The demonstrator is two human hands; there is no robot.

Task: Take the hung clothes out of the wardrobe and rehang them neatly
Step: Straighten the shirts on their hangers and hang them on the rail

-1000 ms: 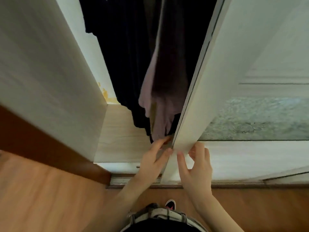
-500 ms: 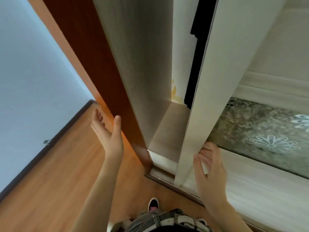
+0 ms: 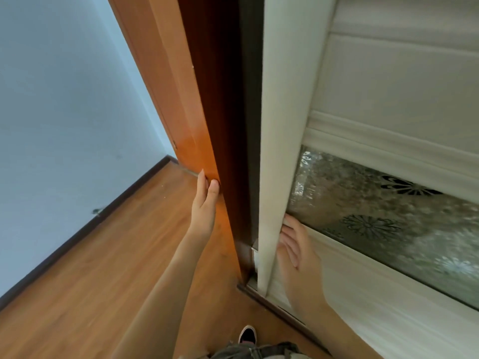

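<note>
Fingers [image 3: 289, 242] flat on wardrobe door [image 3: 280, 125]

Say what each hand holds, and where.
Nothing gripped. Left hand lies flat on the brown panel; right hand presses the white door beside its edge.

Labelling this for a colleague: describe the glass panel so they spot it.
Find the white sliding door on the right. Beside the right hand runs a glass panel; unlike the plain white panels around it, it bears flower patterns.

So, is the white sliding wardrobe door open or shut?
Shut or nearly: the white sliding wardrobe door meets the dark brown side panel; nothing inside shows.
</note>
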